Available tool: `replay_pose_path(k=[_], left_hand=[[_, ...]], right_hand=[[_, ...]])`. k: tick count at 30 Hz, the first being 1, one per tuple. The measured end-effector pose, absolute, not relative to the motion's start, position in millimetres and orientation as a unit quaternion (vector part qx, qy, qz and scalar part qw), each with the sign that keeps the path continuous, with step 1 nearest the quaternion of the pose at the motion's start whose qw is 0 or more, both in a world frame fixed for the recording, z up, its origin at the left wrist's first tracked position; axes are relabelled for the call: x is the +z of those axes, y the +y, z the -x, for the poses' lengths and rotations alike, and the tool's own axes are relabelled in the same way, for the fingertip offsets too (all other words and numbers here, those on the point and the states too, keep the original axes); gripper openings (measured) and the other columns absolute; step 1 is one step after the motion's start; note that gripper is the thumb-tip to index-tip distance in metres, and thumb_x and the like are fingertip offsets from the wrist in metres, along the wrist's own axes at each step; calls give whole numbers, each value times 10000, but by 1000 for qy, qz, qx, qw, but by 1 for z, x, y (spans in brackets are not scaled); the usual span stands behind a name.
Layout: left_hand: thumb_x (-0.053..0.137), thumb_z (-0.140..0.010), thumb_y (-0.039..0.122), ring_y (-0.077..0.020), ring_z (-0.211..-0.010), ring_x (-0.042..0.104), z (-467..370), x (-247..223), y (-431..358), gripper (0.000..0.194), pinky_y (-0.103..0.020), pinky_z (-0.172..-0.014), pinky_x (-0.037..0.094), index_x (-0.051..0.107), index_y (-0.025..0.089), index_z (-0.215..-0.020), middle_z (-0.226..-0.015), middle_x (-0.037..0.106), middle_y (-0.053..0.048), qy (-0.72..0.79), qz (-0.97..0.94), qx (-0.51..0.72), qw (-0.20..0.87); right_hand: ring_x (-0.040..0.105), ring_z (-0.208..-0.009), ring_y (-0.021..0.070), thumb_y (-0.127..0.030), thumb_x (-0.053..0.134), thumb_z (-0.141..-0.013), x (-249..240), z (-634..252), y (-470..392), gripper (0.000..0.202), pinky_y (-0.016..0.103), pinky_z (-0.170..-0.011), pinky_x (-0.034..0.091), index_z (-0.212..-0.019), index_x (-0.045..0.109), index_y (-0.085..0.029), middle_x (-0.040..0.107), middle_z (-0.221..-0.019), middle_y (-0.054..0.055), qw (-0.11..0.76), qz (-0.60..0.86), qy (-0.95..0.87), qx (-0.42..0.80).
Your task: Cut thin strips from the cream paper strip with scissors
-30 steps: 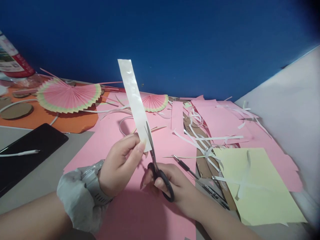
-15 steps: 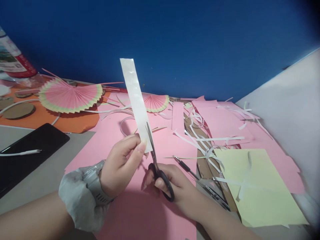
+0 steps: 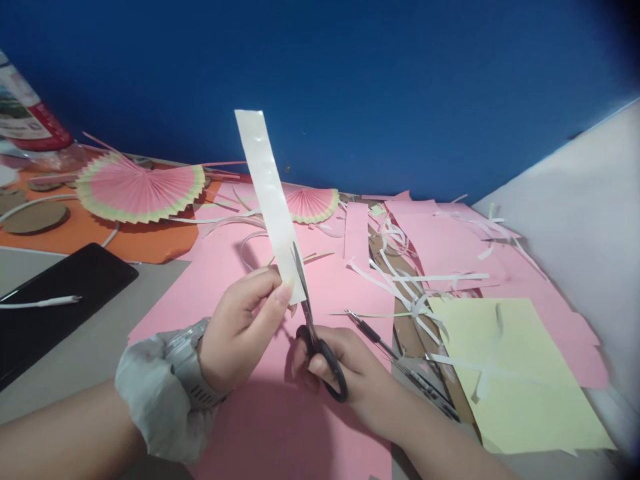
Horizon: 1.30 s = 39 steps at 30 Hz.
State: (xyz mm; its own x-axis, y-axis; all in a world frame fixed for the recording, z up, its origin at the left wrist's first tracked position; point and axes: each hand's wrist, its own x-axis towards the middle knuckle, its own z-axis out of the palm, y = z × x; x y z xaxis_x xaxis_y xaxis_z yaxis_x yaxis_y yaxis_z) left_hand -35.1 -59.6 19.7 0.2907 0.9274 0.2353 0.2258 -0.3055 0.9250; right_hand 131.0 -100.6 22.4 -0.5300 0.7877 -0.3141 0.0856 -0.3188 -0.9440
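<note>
White strip (image 3: 265, 180) stands ahead of my left hand (image 3: 240, 327), leaning away up and to the left, its near end pinched between my thumb and forefinger. My right hand (image 3: 345, 360), just right of and nearer than that pinch, is curled around the handles of the scissors (image 3: 307, 313), whose blades lie along the strip's right edge beside my left thumb. I judge this to be a lengthwise trim close to that edge; I cannot tell how wide the blades part, since the strip hides some of them. Next, I think, the move calls for a firm pinch, my fingertips clear of the blades, and a small straight snip up the margin. Below both grips lies a pink sheet (image 3: 360, 293).

Compared with half a second ago, the strip's far end stands slightly higher and farther left; the blades keep nearly the same place along it.
</note>
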Motion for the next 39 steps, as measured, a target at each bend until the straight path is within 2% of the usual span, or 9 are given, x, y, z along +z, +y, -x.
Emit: replay_pose_path(k=[7, 13, 17, 22, 27, 34, 39], left_hand=[[354, -914, 258, -97, -502, 396, 36, 20, -59, 308, -237, -464, 324, 406, 192, -617, -575, 422, 25, 421, -690, 418, 413], [346, -913, 259, -108, -507, 410, 35, 20, -59, 315, -255, -466, 332, 403, 198, -610, -586, 433, 11, 421, -694, 417, 409], [351, -911, 256, -111, -508, 403, 36, 19, -60, 305, -258, -468, 328, 416, 198, -618, -584, 439, 9, 415, -692, 422, 413], [356, -912, 270, -117, -557, 435, 36, 19, -60, 307, -261, -521, 356, 410, 195, -619, -601, 438, 12, 406, -675, 428, 442], [371, -905, 354, -122, -593, 434, 36, 18, -59, 281, -270, -574, 375, 476, 195, -699, -653, 450, 14, 394, -618, 479, 483], [378, -909, 347, -108, -498, 341, 36, 16, -57, 298, -269, -490, 311, 443, 200, -658, -579, 374, 29, 452, -614, 500, 411], [355, -920, 335, -114, -504, 330, 39, 15, -57, 303, -280, -503, 298, 422, 207, -653, -584, 357, 27, 456, -637, 483, 391]], right_hand=[[446, -623, 139, -565, 497, -812, 24, -130, -100, 429, 252, -603, 352, -674, 474, -159, 495, -667, 10, 254, 415, -529, 695], [434, -610, 134, -574, 485, -814, 23, -130, -101, 455, 248, -589, 343, -736, 558, -132, 480, -651, 3, 258, 417, -532, 691], [433, -604, 131, -565, 494, -816, 23, -130, -101, 446, 249, -588, 342, -719, 542, -131, 488, -651, 7, 258, 414, -530, 693], [434, -611, 131, -557, 504, -814, 21, -130, -102, 428, 248, -588, 339, -691, 488, -148, 494, -662, 12, 259, 420, -524, 694], [419, -587, 125, -574, 513, -799, 22, -129, -102, 459, 242, -558, 325, -729, 550, -122, 483, -636, 6, 245, 432, -527, 690], [339, -544, 102, -570, 533, -787, 24, -129, -100, 454, 218, -505, 287, -732, 585, -122, 398, -580, -34, 222, 447, -558, 663], [369, -561, 105, -574, 529, -788, 26, -129, -99, 464, 222, -531, 309, -723, 578, -117, 445, -605, -18, 228, 442, -548, 672]])
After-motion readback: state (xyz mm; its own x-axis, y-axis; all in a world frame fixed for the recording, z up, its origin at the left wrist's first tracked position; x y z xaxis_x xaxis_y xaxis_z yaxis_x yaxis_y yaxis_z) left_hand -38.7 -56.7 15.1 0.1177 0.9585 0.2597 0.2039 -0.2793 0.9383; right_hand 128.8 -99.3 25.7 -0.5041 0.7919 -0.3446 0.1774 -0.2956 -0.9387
